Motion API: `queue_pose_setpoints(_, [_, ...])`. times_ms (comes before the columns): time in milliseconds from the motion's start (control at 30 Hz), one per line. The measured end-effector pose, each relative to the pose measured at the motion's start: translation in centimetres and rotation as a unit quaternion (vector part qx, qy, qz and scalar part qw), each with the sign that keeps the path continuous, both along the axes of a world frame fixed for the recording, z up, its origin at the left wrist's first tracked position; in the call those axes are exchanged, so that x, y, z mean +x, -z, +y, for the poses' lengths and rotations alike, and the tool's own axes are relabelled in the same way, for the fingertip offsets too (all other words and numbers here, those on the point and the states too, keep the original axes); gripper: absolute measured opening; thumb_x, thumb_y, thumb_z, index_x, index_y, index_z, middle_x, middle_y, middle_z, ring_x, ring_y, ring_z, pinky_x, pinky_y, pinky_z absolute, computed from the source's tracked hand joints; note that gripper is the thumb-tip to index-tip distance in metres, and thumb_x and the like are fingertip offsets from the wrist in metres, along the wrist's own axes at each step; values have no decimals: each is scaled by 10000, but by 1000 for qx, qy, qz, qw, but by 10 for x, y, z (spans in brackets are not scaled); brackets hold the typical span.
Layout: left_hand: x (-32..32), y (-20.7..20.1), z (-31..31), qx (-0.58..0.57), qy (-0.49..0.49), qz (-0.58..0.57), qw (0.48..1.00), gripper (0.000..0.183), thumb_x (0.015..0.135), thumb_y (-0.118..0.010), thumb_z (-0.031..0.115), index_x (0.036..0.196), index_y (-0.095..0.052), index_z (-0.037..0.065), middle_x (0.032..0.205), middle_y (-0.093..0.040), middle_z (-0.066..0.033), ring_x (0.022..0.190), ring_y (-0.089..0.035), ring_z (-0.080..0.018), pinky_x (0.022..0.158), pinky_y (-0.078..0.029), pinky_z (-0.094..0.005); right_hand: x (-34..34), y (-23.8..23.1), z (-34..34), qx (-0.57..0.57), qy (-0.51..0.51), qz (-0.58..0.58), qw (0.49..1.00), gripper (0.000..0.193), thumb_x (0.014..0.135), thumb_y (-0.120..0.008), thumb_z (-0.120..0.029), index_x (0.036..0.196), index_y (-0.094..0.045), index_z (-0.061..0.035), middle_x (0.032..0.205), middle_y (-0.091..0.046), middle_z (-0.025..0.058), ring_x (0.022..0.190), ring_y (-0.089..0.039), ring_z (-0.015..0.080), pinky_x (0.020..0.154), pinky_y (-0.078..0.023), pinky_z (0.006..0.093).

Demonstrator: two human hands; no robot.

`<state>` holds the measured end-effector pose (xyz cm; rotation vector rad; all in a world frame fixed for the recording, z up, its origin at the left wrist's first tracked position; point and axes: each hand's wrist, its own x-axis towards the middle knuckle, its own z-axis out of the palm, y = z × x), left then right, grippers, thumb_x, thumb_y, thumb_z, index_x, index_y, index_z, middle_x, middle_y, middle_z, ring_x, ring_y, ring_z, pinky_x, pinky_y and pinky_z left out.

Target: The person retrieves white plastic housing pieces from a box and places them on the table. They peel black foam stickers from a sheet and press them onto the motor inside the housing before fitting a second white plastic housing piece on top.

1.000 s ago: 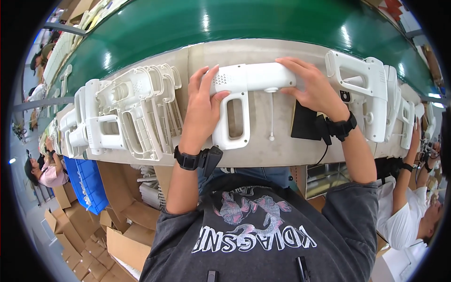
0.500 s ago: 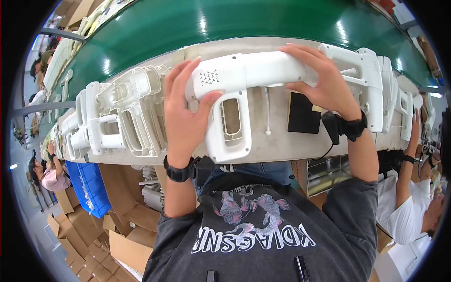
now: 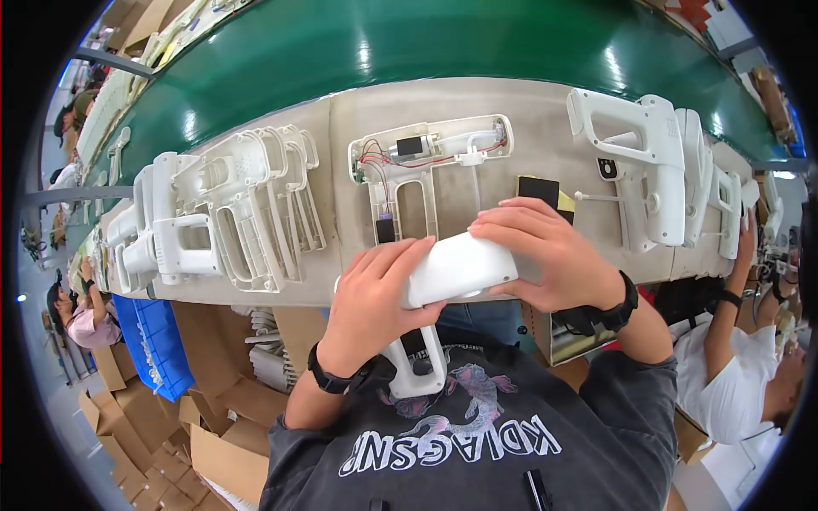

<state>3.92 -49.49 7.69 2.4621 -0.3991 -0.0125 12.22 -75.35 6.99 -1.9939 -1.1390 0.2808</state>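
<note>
Left hand (image 3: 375, 294) is half closed, holds left part of white shell (image 3: 452, 271); right hand (image 3: 550, 255) clasps right end, fingers on top. Shell is above near edge of table (image 3: 545, 111), around middle. Wired casing half (image 3: 443, 143) lies beyond, toward far edge; black box (image 3: 537, 188) near right hand; stacked shells (image 3: 247, 204) toward left, assembled housings (image 3: 666, 170) toward right. Hands partly hide shell. Its long axis runs left-right, slightly slanted; grip loop (image 3: 417, 390) points out past near edge.
</note>
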Motion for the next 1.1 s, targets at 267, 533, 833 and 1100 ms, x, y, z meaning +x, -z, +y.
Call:
queue_pose_setpoints(267, [2, 10, 18, -18, -25, 27, 999, 677, 638, -862, 211, 1273, -656, 101, 1138, -695, -80, 990, -675, -272, 873, -533, -400, 40, 24, -7, 58, 175, 0, 983, 363, 824, -759, -91, 1178, -688, -54, 1147, -670, 97, 1089, -621, 277, 921, -498, 381])
queue_pose_setpoints(533, [4, 13, 22, -46, -27, 30, 998, 702, 590, -871, 166, 1264, -679, 122, 1132, -709, -100, 957, -685, -295, 844, -545, -390, 68, 56, 19, -16, 175, -213, 961, 208, 821, -747, -42, 1028, -731, -58, 920, -653, 49, 821, -581, 234, 693, -495, 350])
queue_pose_setpoints(833, [9, 19, 18, -41, -2, 45, 998, 651, 664, -853, 239, 1266, -652, 92, 1159, -686, -79, 1035, -666, -278, 897, -521, -398, 67, 54, 26, -49, 150, -240, 958, 269, 810, -727, -15, 1075, -716, -58, 952, -648, 51, 837, -586, 246, 721, -510, 359])
queue_pose_setpoints(1100, [10, 35, -4, -38, 58, 29, 997, 688, 675, -831, 196, 1303, -588, 54, 1204, -640, -114, 1178, -623, -300, 930, -490, -401, 64, 57, 28, -71, 145, -273, 948, 348, 776, -705, 19, 1114, -708, -63, 979, -650, 48, 878, -593, 250, 772, -514, 380])
